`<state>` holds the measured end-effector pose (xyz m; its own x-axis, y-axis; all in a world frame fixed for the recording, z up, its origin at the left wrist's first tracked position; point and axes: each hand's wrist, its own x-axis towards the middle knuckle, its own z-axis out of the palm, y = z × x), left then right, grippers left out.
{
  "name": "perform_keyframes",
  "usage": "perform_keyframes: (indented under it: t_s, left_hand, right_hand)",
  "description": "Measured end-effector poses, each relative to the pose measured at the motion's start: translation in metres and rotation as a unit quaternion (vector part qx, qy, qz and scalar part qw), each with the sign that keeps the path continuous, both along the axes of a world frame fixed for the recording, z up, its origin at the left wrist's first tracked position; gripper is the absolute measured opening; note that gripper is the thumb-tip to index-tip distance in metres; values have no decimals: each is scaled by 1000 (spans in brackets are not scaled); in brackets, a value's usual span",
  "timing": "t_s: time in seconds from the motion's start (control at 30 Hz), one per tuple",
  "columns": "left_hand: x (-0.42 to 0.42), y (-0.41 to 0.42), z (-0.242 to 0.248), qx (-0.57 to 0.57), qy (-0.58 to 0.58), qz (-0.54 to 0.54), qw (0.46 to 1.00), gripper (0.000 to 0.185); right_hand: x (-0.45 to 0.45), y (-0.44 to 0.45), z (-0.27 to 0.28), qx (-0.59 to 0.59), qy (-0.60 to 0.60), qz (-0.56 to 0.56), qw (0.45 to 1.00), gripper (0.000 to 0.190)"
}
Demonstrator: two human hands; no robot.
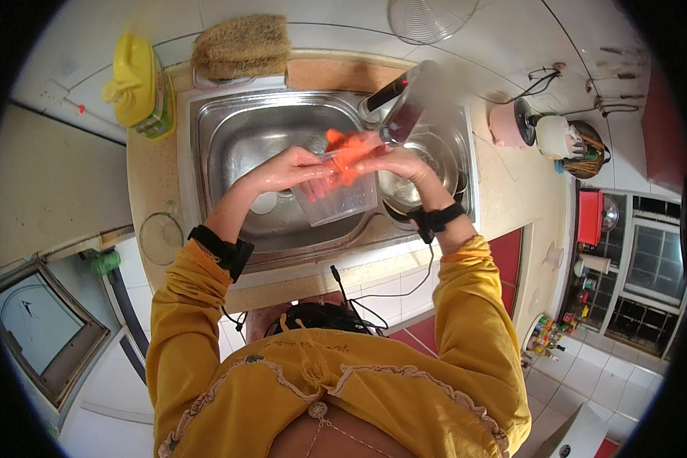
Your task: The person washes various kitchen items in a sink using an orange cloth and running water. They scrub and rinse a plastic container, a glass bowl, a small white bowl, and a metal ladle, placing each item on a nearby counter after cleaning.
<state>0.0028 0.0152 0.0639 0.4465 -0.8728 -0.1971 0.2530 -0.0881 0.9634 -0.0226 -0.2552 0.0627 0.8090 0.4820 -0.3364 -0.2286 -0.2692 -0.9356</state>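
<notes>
My left hand [292,170] grips the rim of a clear plastic container [335,200], with fingers visible through its wall. The container is tilted above the stainless steel sink [240,137]. A bright orange cloth [346,154] is bunched in my right hand [392,162] and pressed at the container's rim; motion blur hides its exact outline. Beyond my right hand stands a faucet [403,111] with a dark body, partly blurred. Below my right wrist, a round metal pot [409,186] sits in the smaller basin. A pale round disc [263,202] lies on the sink floor.
A yellow plastic jug [137,86] stands at the back left of the counter. Behind the sink lies a brown fibrous pad [243,46]. A glass bowl or lid [161,237] rests at the counter's left front. A pink pot [510,123] stands on the right.
</notes>
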Motion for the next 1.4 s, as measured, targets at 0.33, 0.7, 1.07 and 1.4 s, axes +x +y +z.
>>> perform_keyframes:
  t_s: [0.33, 0.7, 1.07, 1.4]
  left_hand:
    - [-15, 26, 10, -29, 123, 148, 981, 35]
    - [-33, -36, -13, -33, 176, 130, 975, 50]
    - [-42, -41, 14, -131, -41, 107, 985, 42]
    - [-17, -38, 7, 116, -532, 276, 792, 35]
  right_hand:
    - [-16, 35, -23, 131, -30, -400, 906, 31]
    - [-24, 95, 21, -190, -200, -322, 906, 30]
    - [9, 63, -28, -55, -78, -190, 977, 36]
    - [-31, 73, -109, 674, 208, -280, 652, 36]
